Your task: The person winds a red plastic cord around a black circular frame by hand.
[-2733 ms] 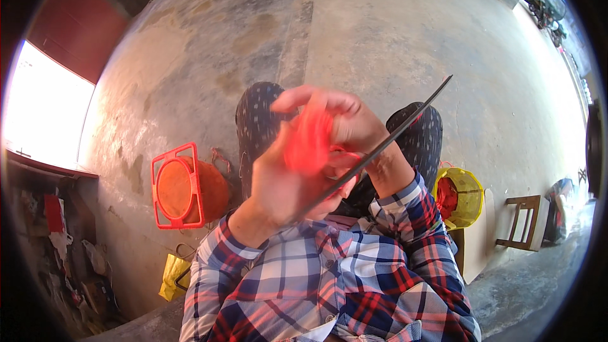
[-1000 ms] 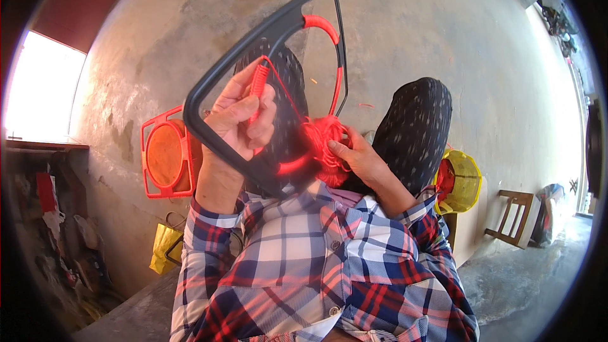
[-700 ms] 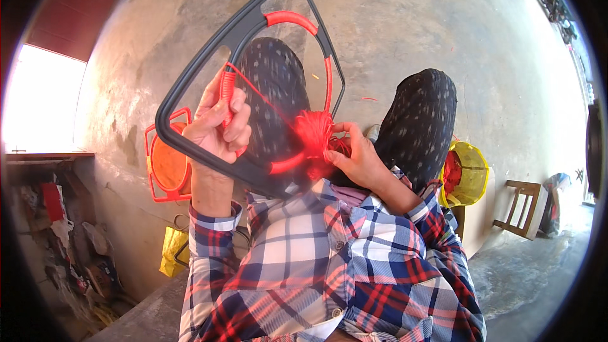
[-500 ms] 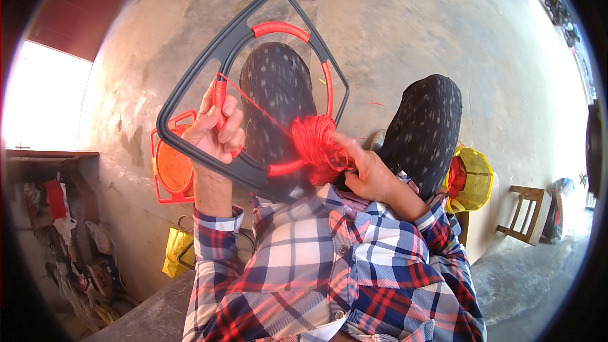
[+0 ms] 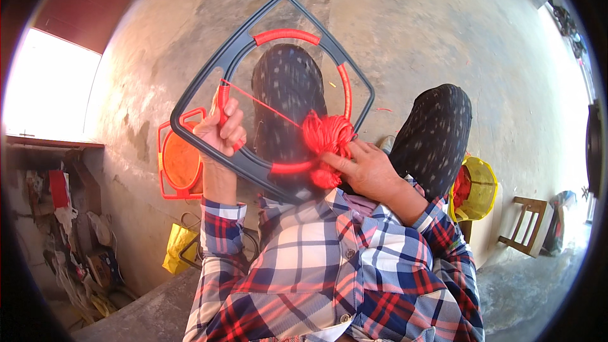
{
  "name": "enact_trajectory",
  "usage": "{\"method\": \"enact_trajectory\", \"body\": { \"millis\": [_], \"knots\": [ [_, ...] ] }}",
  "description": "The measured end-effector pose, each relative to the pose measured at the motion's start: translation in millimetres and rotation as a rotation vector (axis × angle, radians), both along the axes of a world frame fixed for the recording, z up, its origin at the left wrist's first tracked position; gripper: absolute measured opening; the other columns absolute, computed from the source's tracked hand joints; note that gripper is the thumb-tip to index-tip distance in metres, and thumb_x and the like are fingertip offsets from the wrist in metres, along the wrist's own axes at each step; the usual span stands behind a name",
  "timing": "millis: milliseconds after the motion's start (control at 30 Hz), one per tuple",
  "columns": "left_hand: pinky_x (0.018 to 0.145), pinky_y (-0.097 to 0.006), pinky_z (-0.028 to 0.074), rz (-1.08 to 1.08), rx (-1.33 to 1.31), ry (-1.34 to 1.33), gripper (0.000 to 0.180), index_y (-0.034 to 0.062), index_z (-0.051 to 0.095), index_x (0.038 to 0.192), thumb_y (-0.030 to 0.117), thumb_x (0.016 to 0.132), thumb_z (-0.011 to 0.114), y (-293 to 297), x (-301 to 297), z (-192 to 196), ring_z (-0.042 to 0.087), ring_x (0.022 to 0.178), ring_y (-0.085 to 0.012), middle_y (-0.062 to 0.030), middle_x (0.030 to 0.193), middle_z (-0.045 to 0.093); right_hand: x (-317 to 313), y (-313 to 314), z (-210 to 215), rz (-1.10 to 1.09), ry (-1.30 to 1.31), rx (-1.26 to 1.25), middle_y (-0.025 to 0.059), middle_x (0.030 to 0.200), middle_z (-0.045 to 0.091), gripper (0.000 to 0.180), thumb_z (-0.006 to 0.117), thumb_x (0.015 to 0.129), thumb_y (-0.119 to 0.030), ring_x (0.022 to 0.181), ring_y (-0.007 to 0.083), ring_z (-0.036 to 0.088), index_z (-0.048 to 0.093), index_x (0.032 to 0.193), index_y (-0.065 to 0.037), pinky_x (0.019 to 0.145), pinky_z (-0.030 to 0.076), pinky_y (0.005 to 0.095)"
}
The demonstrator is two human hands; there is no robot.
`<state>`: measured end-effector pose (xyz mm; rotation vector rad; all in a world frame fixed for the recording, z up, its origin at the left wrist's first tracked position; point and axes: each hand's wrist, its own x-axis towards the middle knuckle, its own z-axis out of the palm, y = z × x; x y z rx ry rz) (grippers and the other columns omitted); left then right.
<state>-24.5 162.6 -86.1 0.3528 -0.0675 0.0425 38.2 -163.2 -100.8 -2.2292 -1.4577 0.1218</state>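
My left hand [image 5: 220, 133] is closed round the left side of a dark frame [image 5: 228, 60], which has a squarish outer rim and a round inner ring. It grips beside a red cord-wrapped stretch [image 5: 223, 102] of the ring; other stretches of the ring are wrapped in red too. From that stretch a taut red strand [image 5: 263, 102] runs across the opening to a loose bundle of red cord [image 5: 328, 133]. My right hand [image 5: 367, 168] holds the bundle at the ring's lower right, thumb across it; some fingertips are hidden. The frame is tilted over my lap.
Below the frame are my knees in dark patterned trousers [image 5: 430, 126]. At left stand an orange-red stool [image 5: 180, 158] and a yellow bag [image 5: 179, 248]. On the right are a yellow basket [image 5: 484, 187] with red material inside and a small wooden stool [image 5: 538, 228].
The frame and my left hand appear slightly further right in the picture, as does the whole view. My right hand's fingers have shifted onto the bundle, and the bundle has turned and changed shape.
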Motion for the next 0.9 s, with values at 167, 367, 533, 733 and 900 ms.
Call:
{"method": "enact_trajectory", "body": {
  "millis": [167, 367, 533, 733, 900],
  "knots": [
    [0.04, -0.024, 0.024, -0.12, -0.089, -0.088, 0.022, -0.0024, 0.042, 0.091, 0.012, 0.091, 0.059, -1.4, -2.9, -1.8, 0.031, 0.049, -0.0085, -0.0052, 0.075, 0.039, 14.9, -4.2, 8.2, -0.194, 0.348, 0.469, 0.0137, 0.113, 0.055, 0.036, 0.069, 0.083, -0.022, 0.1, 0.0257, 0.057, 0.062, 0.116, -0.01, 0.083, 0.047, 0.0332],
    [0.039, -0.025, 0.023, -0.134, -0.146, -0.187, 0.022, -0.0042, 0.042, 0.088, 0.012, 0.093, 0.057, -5.6, -4.7, 0.7, 0.03, 0.046, -0.0089, -0.0058, 0.074, 0.038, 25.9, -23.9, 10.5, -0.279, 1.089, 0.888, 0.0118, 0.123, 0.048, 0.045, 0.06, 0.089, -0.028, 0.114, 0.0231, 0.048, 0.054, 0.125, 0.0, 0.096, 0.041, 0.036],
    [0.038, -0.024, 0.024, -0.11, -0.118, -0.165, 0.022, -0.0042, 0.042, 0.088, 0.011, 0.093, 0.056, -10.7, -1.1, 4.7, 0.031, 0.046, -0.0091, -0.007, 0.078, 0.039, 30.9, -17.4, 37.7, 0.04, 1.778, 1.467, 0.0229, 0.135, 0.049, 0.058, 0.053, 0.091, -0.028, 0.125, 0.0341, 0.049, 0.038, 0.136, 0.006, 0.104, 0.04, 0.047],
    [0.038, -0.024, 0.024, -0.251, -0.144, -0.28, 0.023, -0.0067, 0.042, 0.094, 0.011, 0.093, 0.056, -15.8, 3.3, 11.8, 0.033, 0.047, -0.0091, -0.0091, 0.083, 0.042, 33.5, -18.6, 37.3, 0.081, 1.611, 1.376, 0.0224, 0.12, 0.058, 0.033, 0.058, 0.091, -0.029, 0.113, 0.0358, 0.057, 0.049, 0.111, -0.003, 0.097, 0.046, 0.048],
    [0.038, -0.024, 0.023, -0.137, -0.095, -0.174, 0.023, -0.0063, 0.043, 0.094, 0.011, 0.092, 0.058, -14.9, -0.9, 12.0, 0.033, 0.047, -0.0083, -0.0075, 0.076, 0.042, 3.2, 7.8, -4.8, -0.148, 1.905, 1.043, 0.0147, 0.12, 0.059, 0.014, 0.054, 0.096, -0.019, 0.113, 0.0267, 0.058, 0.053, 0.102, -0.007, 0.097, 0.044, 0.0372]
  ]
}}
